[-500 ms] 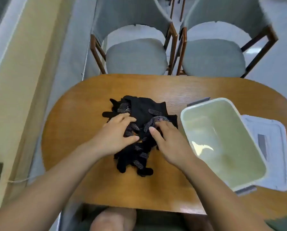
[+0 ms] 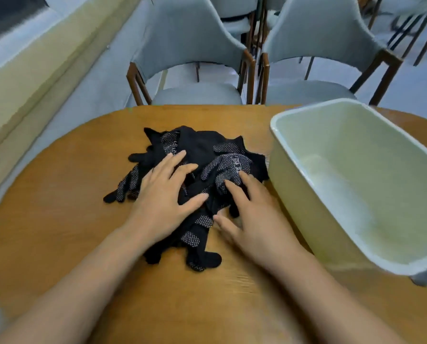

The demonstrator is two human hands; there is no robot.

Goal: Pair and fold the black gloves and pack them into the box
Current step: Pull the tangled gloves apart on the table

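A loose heap of black gloves (image 2: 202,152) with white grip dots lies in the middle of the wooden table (image 2: 58,232). My left hand (image 2: 163,197) rests flat on the heap's left side, fingers straight and spread. My right hand (image 2: 252,217) lies on the heap's right side with its fingers stretched over a dotted glove and its thumb on the table. Neither hand grips anything. The pale green plastic box (image 2: 294,194) stands right of the heap, with nothing inside it.
Two grey padded chairs (image 2: 195,58) with wooden frames stand at the table's far edge, with more chairs behind them. A cream wall ledge (image 2: 33,70) runs along the left. The near part of the table shows bare wood.
The view has come closer to the table and tilted up. Both hands have spread flatter on the heap. The box's lid on the right has left the view.
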